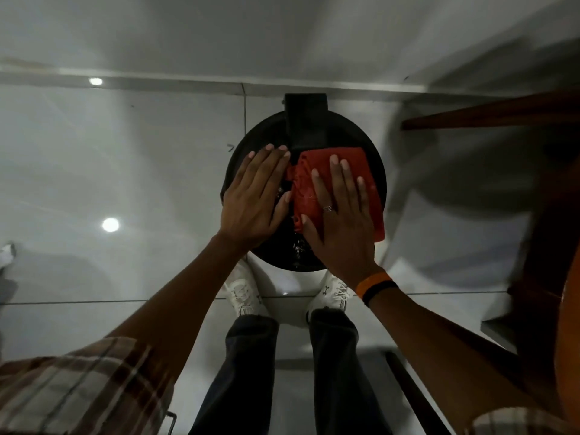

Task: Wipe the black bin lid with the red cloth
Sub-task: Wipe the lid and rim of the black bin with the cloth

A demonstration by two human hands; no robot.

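A round black bin lid (pixel 375 158) lies directly below me, with a black hinge block (pixel 306 120) at its far edge. The red cloth (pixel 367 180) is spread over the lid's right half, bunched along its left side. My right hand (pixel 342 221) lies flat on the cloth with fingers spread, pressing it onto the lid. Flat on the lid's left half rests my left hand (pixel 254 199), fingers together, touching the lid and just beside the cloth's bunched edge.
The bin stands on glossy grey floor tiles (pixel 125 171) close to a white wall (pixel 282 36). My white shoes (pixel 244 293) are at the bin's near side. A dark wooden chair or table leg (pixel 489 113) and an orange object (pixel 568 340) crowd the right.
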